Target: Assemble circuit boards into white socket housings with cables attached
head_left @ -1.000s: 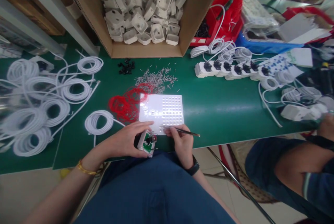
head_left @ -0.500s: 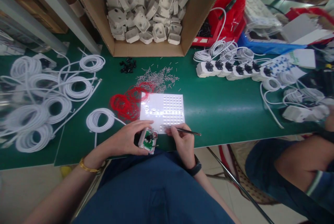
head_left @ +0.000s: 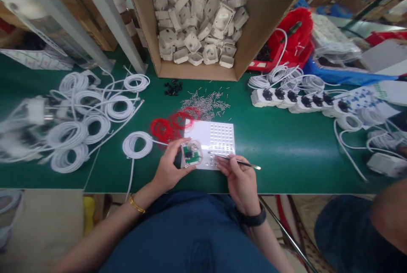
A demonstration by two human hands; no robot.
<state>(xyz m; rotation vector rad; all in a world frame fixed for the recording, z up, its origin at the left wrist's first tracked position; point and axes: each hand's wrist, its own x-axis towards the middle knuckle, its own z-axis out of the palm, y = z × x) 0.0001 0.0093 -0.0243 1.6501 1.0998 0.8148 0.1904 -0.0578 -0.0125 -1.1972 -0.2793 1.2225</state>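
Observation:
My left hand (head_left: pixel 169 166) is closed around the sides of a small white housing (head_left: pixel 182 160), its open face turned up toward me. Inside sits a green circuit board (head_left: pixel 196 154) with a dark part on it and a red line round the rim. My right hand (head_left: pixel 243 179) grips slim metal tweezers (head_left: pixel 251 164), whose tips lie over a white sheet (head_left: pixel 199 131) bearing rows of small clear domes. A white cable coil (head_left: pixel 137 145) lies left of the housing; its lead runs behind my left hand, where its end is hidden.
Red rings (head_left: pixel 160 130), scattered small metal pins (head_left: pixel 206 103) and black parts (head_left: pixel 173 87) lie beyond the sheet. A cardboard box (head_left: pixel 197 72) of white housings stands behind. Cable coils (head_left: pixel 119 108) crowd the left; wired housings (head_left: pixel 263 98) line the right, near another person's leg (head_left: pixel 346 235).
The housing has been turned so its board faces up toward me more, and it now overlaps the sheet's left edge. The tweezers stay in my right hand over the sheet. The view has shifted.

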